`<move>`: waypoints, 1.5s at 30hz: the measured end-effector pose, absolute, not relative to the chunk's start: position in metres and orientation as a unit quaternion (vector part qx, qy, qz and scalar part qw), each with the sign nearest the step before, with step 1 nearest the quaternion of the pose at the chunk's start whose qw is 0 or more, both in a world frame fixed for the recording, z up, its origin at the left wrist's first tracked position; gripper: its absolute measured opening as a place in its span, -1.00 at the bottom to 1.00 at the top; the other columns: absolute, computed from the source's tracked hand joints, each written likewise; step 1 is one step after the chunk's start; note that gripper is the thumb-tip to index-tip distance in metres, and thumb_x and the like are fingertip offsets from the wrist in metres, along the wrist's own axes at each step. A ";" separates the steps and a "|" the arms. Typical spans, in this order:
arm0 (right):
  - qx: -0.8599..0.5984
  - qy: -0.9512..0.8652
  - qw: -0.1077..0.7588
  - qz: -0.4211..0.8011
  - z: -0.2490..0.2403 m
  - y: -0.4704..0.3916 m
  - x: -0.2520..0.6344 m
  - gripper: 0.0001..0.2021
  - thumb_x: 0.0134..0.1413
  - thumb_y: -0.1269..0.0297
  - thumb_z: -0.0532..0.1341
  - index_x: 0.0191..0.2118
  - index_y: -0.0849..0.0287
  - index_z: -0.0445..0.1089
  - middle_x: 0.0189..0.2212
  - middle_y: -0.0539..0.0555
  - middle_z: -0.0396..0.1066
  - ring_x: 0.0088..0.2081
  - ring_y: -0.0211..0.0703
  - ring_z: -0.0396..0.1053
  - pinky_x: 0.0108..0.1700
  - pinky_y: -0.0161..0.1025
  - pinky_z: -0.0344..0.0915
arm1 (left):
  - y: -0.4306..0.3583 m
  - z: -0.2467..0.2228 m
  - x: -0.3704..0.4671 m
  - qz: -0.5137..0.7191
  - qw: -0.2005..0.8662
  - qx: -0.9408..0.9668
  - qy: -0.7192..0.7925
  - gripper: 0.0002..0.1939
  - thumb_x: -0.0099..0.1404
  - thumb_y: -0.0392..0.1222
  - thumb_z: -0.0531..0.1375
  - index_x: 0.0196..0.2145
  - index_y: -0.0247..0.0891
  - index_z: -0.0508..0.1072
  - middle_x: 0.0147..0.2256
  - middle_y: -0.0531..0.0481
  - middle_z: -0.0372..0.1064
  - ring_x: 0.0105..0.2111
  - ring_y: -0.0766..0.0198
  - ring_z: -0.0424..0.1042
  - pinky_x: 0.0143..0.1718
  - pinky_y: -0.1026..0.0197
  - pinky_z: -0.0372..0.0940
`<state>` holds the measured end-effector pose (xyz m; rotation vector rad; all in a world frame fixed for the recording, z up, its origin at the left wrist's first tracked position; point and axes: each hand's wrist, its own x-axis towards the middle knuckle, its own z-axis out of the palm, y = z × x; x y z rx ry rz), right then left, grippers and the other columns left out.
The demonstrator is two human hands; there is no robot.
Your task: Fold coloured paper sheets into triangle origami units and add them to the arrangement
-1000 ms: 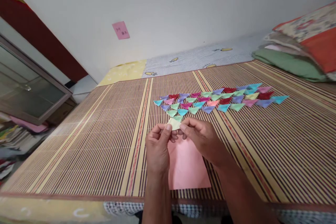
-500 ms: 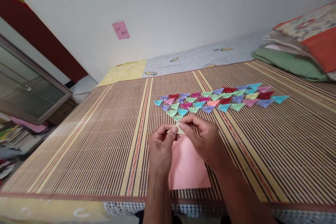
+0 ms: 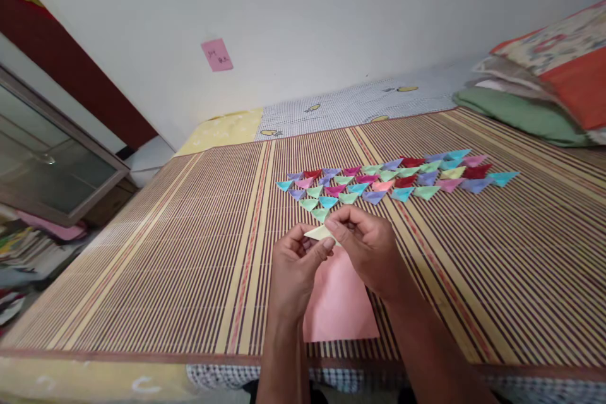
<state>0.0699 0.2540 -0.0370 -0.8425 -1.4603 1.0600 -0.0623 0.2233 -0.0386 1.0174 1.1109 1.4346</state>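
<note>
A small pale yellow folded paper (image 3: pixel 317 233) with a pointed left end is held between both hands. My left hand (image 3: pixel 298 265) pinches its lower edge, thumb on top. My right hand (image 3: pixel 369 246) grips its right part between thumb and fingers, hiding that end. Under the hands a pink paper sheet (image 3: pixel 341 303) lies flat on the striped mat (image 3: pixel 213 252). Just beyond the fingers, several small folded paper triangles (image 3: pixel 334 190) in green, blue, purple, red and pink lie in rows, stretching to the right.
Folded cloths and a green pillow (image 3: pixel 521 117) are piled at the back right. A pink note (image 3: pixel 217 55) is on the white wall (image 3: pixel 307 12). On the left stands a glass-fronted cabinet (image 3: pixel 52 151), with stacked papers (image 3: pixel 33 249) below it.
The yellow paper now shows more of its pointed left part. My left thumb has shifted right and slightly down along it, while my right hand still grips it.
</note>
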 end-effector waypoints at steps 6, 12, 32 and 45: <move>-0.360 -0.607 0.553 0.442 -0.039 0.254 0.067 -0.83 0.24 0.31 0.22 -0.40 0.16 0.40 -0.53 -0.06 0.37 -0.48 -0.25 0.34 -0.42 -0.30 0.27 | 0.224 -0.042 -0.058 0.612 0.482 0.423 0.463 -0.79 0.17 -0.17 0.39 -0.49 -0.28 0.47 -0.55 0.06 0.39 -0.50 0.33 0.35 -0.39 0.28 0.25; -0.363 -0.605 0.553 0.443 -0.039 0.256 0.069 -0.82 0.26 0.29 0.23 -0.40 0.16 0.40 -0.53 -0.07 0.35 -0.47 -0.27 0.31 -0.39 -0.30 0.25 | 0.223 -0.042 -0.059 0.601 0.472 0.451 0.461 -0.77 0.34 -0.11 0.27 -0.44 -0.27 0.51 -0.50 0.00 0.46 -0.45 0.28 0.39 -0.31 0.24 0.26; -0.354 -0.634 0.479 0.492 -0.039 0.259 0.078 -0.72 0.29 0.20 0.18 -0.43 0.18 0.43 -0.54 -0.06 0.28 -0.45 -0.24 0.22 -0.40 -0.28 0.15 | 0.225 -0.045 -0.073 0.584 0.519 0.431 0.451 -0.79 0.18 -0.13 0.40 -0.48 -0.29 0.53 -0.49 0.04 0.41 -0.43 0.33 0.33 -0.33 0.29 0.19; -0.358 -0.716 0.417 0.431 -0.038 0.257 0.079 -0.77 0.21 0.33 0.19 -0.49 0.17 0.34 -0.59 -0.10 0.18 -0.51 -0.30 0.12 -0.47 -0.29 0.03 | 0.229 -0.048 -0.080 0.607 0.519 0.378 0.467 -0.79 0.12 -0.13 0.44 -0.48 -0.32 0.56 -0.55 0.09 0.32 -0.51 0.40 0.18 -0.43 0.33 0.11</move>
